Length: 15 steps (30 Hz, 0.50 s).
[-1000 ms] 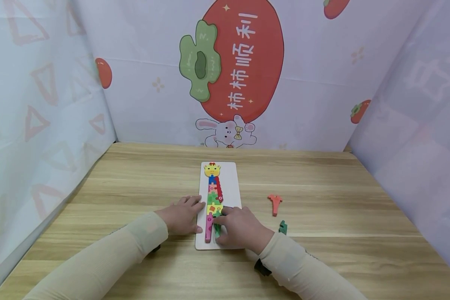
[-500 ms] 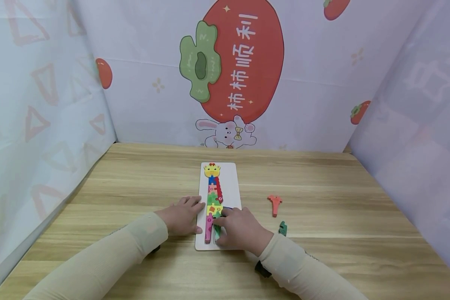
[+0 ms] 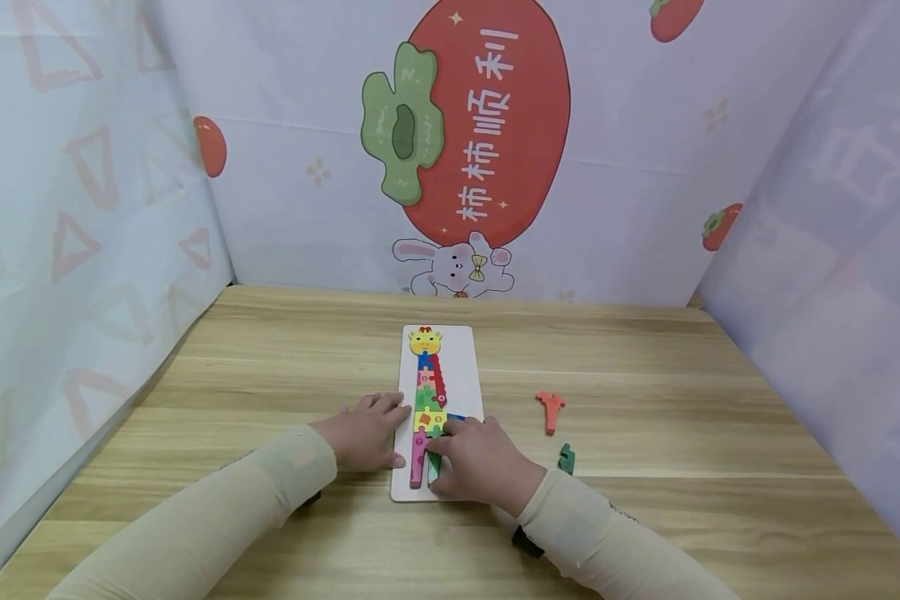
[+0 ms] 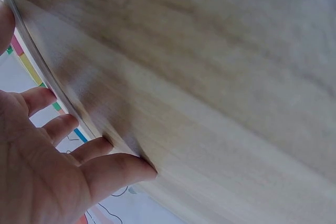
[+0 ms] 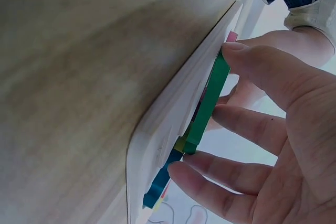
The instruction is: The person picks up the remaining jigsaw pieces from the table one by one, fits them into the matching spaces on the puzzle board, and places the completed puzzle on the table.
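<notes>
A white puzzle board [image 3: 459, 358] lies on the table with a giraffe puzzle [image 3: 425, 400] of numbered, coloured pieces on it. Along the board's left edge rests my left hand [image 3: 363, 432], its fingers spread and touching the rim; the left wrist view shows the fingertips [image 4: 142, 167] near that edge. Over the lower right of the board, my right hand [image 3: 483, 458] pinches a green leg piece [image 5: 210, 100] between thumb and fingers. That piece sits raised and slightly tilted beside the pink leg piece [image 3: 418, 460]. A blue piece [image 5: 161, 181] lies by the right fingertips, mostly hidden in the head view.
To the right of the board, an orange-red piece [image 3: 551, 412] and a dark green piece [image 3: 566, 458] lie loose on the wooden table [image 3: 645, 392]. Printed cloth walls [image 3: 630, 167] stand at the back and on both sides.
The blue piece beside my right fingers has come into view. The green leg piece has shifted and tilted slightly in my right hand. My left hand stays in place.
</notes>
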### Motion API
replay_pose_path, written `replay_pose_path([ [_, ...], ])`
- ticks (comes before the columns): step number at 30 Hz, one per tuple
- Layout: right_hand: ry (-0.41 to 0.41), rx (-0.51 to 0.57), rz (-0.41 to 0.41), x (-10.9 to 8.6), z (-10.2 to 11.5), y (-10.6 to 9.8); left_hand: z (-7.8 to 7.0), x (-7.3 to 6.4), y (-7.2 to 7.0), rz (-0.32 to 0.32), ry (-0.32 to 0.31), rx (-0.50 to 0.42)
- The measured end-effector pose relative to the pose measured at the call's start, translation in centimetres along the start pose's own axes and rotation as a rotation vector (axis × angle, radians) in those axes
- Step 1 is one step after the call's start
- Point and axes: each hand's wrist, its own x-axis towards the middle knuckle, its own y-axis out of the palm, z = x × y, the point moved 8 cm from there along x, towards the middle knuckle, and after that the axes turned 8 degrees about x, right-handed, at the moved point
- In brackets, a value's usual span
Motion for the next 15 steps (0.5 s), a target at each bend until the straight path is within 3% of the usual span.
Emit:
replay_pose_path([
  [15, -0.012, -0.01, 0.0, 0.01, 0.08, 0.02, 0.01, 0.02, 0.02, 0.006, 0.009, -0.007],
])
